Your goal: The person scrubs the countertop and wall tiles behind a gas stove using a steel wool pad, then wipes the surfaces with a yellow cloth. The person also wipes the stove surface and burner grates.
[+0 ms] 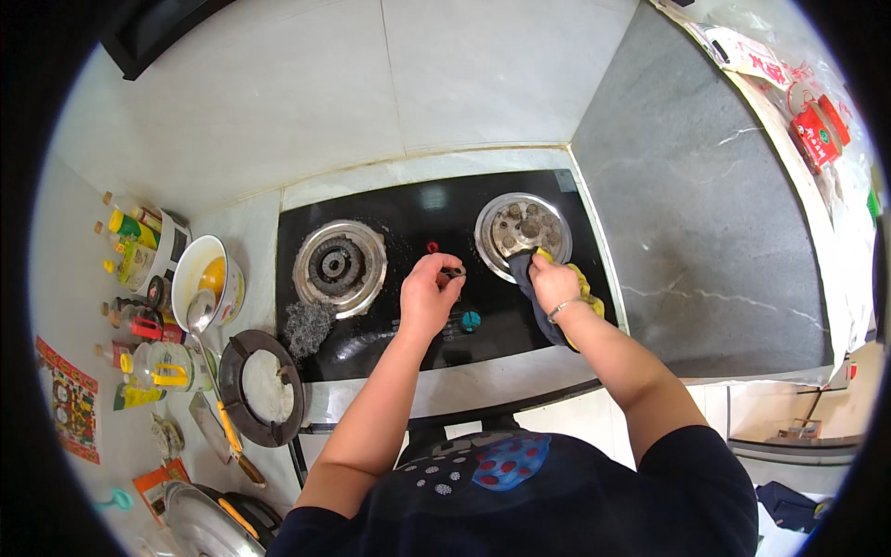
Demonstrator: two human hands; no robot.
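Note:
My right hand (pixel 555 284) grips a dark grey and yellow cloth (pixel 532 296), its upper end touching the near rim of the right gas burner (pixel 525 230). The cap is off that burner, and its stained metal base shows. Between the two burners, my left hand (pixel 426 292) pinches a small dark ring-shaped part (pixel 454 272) with thumb and fingers, above the black glass cooktop (pixel 431 195). The left burner (pixel 335 264) has its dark cap in place. A steel wool scourer (pixel 310 328) lies against the near-left side of the left burner.
Left of the cooktop, a round pan support (pixel 233 397) lies on the counter. Near it are an enamel pot (pixel 233 278), a ladle (pixel 202 313), a cleaver (pixel 212 425) and several bottles (pixel 139 264). A grey stone panel (pixel 696 230) borders the right side.

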